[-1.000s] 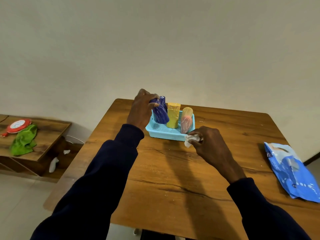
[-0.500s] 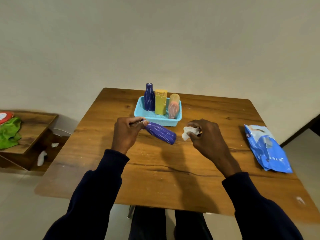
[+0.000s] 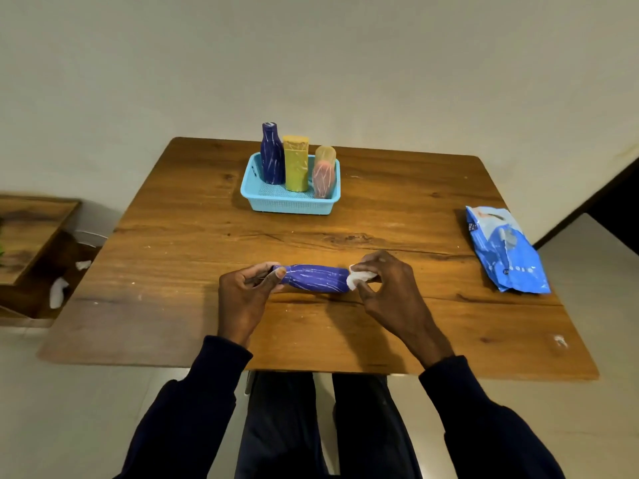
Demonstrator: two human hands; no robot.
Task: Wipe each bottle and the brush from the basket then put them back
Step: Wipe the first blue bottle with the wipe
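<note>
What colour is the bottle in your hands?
The bottle is purple-blue with thin white streaks; the head view shows it.

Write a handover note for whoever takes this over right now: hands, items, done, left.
Left hand grips one end of the held purple bottle, which lies sideways in front of the person. Right hand pinches a white wipe against its other end.
Blue basket at the far side of the table holds a second purple bottle, a yellow bottle and a pink item, all upright. Blue wipes pack lies at the right.
Done: one bottle out, wipe on it.
Left: finish it, put it back, then the rest. Which are already wiped, I cannot tell.
</note>
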